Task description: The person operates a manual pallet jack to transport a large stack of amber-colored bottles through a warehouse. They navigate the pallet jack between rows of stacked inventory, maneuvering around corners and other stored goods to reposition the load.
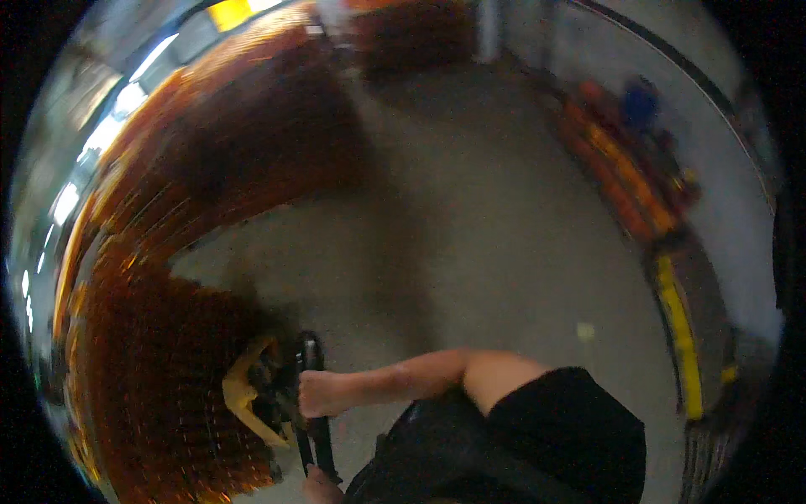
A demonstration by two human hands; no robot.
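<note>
A black loop handle [309,353] stands in the lower left, beside a yellow, bent frame part [242,391] with dark pieces at its middle. It looks like the handle of a pallet truck, though blur hides the details. My right hand [322,393] is closed round the handle, the bare forearm reaching across from a black sleeve. Lower down, my left hand [321,485] wraps the near end of the handle, partly cut off by the picture's lower edge.
Tall stacks of orange-brown slatted goods [168,370] line the left side and curve round to the back. Grey floor [495,235] spreads through the middle. Along the right wall [714,134] lie orange items [617,164] and a yellow strip [680,336].
</note>
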